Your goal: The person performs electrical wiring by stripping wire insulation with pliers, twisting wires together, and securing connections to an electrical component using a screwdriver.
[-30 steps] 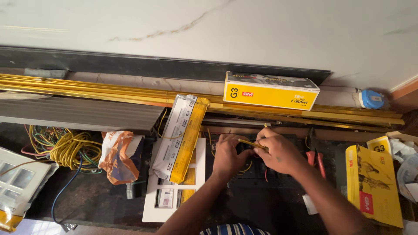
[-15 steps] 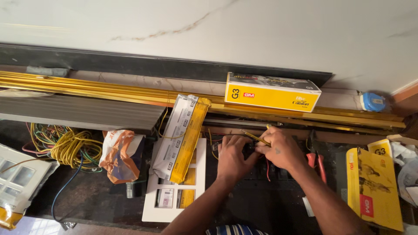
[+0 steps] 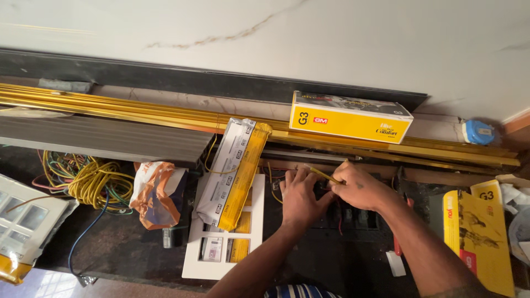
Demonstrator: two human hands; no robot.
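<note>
My left hand (image 3: pixel 300 196) rests on a dark switch module block (image 3: pixel 348 216) lying on the black counter, fingers pressing down on it. My right hand (image 3: pixel 358 186) grips a thin yellow-handled tool (image 3: pixel 322 174), likely a screwdriver, whose tip points left between the two hands at the module's top. Thin yellow and red wires (image 3: pixel 271 189) run out of the block beside the left hand. The block's middle is hidden under both hands.
A white switch plate frame (image 3: pixel 194 259) and a yellow-and-white packet (image 3: pixel 234 172) lie to the left. A yellow box (image 3: pixel 349 117) sits on gold rails (image 3: pixel 138 114). Coiled wires (image 3: pixel 88 179), a crumpled bag (image 3: pixel 155 193), yellow cartons (image 3: pixel 480 237) and a blue tape roll (image 3: pixel 477 132) lie around.
Both hands have closed in together over the switch block. The yellow tool has tilted up, its tip now between the hands near the block's top edge.
</note>
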